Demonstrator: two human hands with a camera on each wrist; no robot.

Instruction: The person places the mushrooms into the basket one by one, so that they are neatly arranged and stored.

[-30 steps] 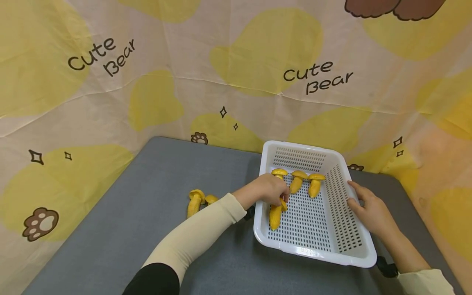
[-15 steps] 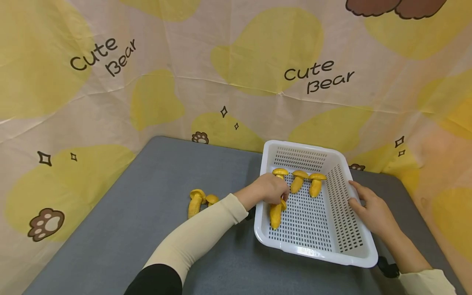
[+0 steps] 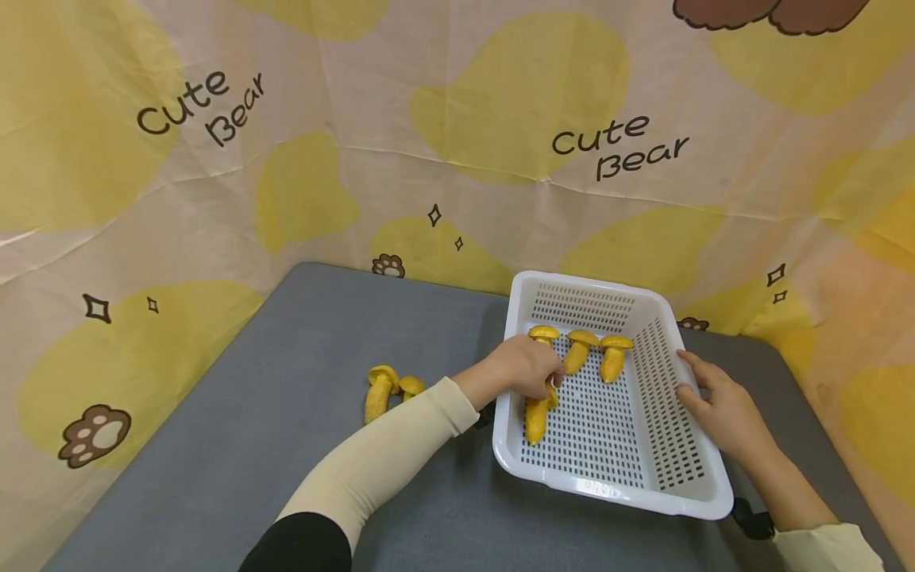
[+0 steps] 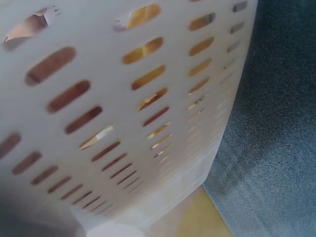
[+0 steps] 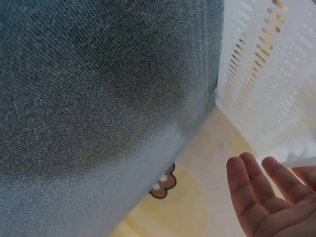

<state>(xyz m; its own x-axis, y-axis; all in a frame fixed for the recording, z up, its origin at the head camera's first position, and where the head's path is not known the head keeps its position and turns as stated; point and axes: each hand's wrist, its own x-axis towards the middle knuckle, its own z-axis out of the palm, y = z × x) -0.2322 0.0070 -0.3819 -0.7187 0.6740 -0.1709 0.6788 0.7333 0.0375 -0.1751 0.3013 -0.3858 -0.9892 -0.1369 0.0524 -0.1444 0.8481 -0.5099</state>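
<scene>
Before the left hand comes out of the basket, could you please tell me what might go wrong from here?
In the head view, the left sleeve partly covers a table mushroom, so withdrawing might knock it. The left hand at the front mushroom partly hides the back-left mushroom, which could get nudged. The right hand lies at the basket with fingers straight, so the basket may slide if bumped.

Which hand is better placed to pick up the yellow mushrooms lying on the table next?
Probably the left hand. Once it releases the basket mushroom, it sits on the table mushrooms' side of the white basket. The right hand touches the basket's opposite rim.
</scene>
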